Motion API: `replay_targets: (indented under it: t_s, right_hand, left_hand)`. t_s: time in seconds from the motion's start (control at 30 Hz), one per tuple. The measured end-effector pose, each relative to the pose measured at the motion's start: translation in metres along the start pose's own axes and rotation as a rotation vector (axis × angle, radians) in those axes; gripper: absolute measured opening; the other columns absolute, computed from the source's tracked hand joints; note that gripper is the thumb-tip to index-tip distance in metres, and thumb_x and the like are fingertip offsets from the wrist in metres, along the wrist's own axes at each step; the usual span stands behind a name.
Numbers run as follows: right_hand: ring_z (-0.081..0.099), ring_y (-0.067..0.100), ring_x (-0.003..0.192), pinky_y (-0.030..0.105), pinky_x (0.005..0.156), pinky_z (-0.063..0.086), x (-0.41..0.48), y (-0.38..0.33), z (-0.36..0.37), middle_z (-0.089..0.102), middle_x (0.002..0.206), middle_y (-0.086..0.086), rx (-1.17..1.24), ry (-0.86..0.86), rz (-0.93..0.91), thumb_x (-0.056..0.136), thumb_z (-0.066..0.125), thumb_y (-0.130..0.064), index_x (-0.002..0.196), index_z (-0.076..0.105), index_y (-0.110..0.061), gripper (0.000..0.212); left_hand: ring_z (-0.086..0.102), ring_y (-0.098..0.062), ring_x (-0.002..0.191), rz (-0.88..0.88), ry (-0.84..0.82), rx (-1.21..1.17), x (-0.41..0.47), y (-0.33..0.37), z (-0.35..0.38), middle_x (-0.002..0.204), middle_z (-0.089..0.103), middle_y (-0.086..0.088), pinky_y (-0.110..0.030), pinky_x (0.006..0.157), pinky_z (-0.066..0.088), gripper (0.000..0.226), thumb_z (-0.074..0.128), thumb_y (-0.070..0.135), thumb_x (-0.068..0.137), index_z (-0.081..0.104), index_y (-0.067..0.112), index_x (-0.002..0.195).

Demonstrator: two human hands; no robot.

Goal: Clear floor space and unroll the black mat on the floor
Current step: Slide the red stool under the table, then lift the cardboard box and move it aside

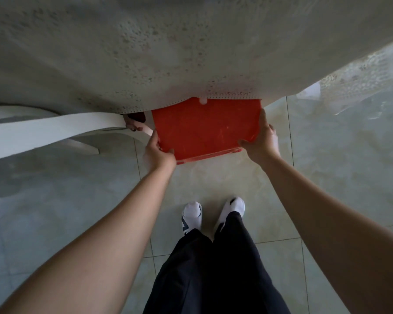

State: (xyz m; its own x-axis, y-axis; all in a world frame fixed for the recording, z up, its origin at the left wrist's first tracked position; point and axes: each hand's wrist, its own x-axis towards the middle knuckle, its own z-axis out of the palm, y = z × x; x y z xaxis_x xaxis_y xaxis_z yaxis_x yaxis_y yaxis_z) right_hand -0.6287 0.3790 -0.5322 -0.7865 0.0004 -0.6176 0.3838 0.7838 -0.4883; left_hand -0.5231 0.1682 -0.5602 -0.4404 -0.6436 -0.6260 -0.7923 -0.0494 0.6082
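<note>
clearing stage: the person stands on the tiled floor (327, 177) with both arms stretched forward and down, the left hand (157, 150) gripping the near left corner of the red stool (204, 128) and the right hand (261, 141) its near right corner, thumbs on the seat. the stool's far edge lies under the hem of the cloth-draped surface (168, 53), just beside a white chair (43, 130). the black mat is nowhere in view, so unrolling seems not yet begun; the next move likely calls for shifting the stool off the open floor with an even two-handed hold.
</note>
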Motion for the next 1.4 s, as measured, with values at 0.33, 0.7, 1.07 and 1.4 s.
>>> replay_targets:
  t_s: [0.33, 0.7, 1.07, 1.4]
  right_hand:
    - [0.055, 0.027, 0.114, 0.033, 0.091, 0.051, 0.041, -0.006, -0.008, 0.056, 0.128, 0.007, 0.064, 0.051, -0.013, 0.075, 0.076, -0.016, 0.151, 0.020, -0.027, 0.095]
    - [0.053, 0.034, 0.114, 0.032, 0.079, 0.042, 0.027, -0.014, -0.016, 0.048, 0.131, 0.015, -0.067, 0.002, 0.038, 0.087, 0.062, -0.021, 0.141, 0.032, -0.012, 0.062]
    - [0.061, 0.030, 0.104, 0.032, 0.084, 0.050, -0.061, 0.030, -0.019, 0.064, 0.117, 0.014, -0.007, 0.067, 0.022, 0.089, 0.051, -0.015, 0.124, 0.058, -0.012, 0.036]
    - [0.065, 0.028, 0.096, 0.031, 0.080, 0.048, -0.200, 0.117, -0.003, 0.071, 0.104, 0.012, 0.224, 0.163, 0.173, 0.089, 0.047, -0.008, 0.110, 0.067, -0.011, 0.029]
  left_hand:
    - [0.061, -0.021, 0.113, 0.023, 0.061, 0.049, 0.038, 0.035, 0.017, 0.126, 0.063, -0.004, -0.036, 0.099, 0.050, 0.065, 0.064, 0.000, 0.074, 0.054, 0.021, 0.134]
    - [0.054, -0.028, 0.120, 0.026, -0.011, 0.321, 0.004, 0.055, 0.013, 0.138, 0.052, -0.009, -0.029, 0.090, 0.043, 0.072, 0.066, 0.016, 0.080, 0.035, 0.019, 0.145]
    - [0.059, -0.026, 0.112, 0.071, -0.336, 0.564, -0.091, 0.061, 0.013, 0.120, 0.063, -0.006, -0.035, 0.095, 0.047, 0.040, 0.057, 0.023, 0.089, 0.053, 0.015, 0.128]
    - [0.065, -0.019, 0.082, 0.212, -0.786, 0.810, -0.169, 0.025, 0.003, 0.093, 0.069, -0.006, -0.036, 0.081, 0.053, 0.014, 0.056, 0.014, 0.087, 0.061, 0.025, 0.096]
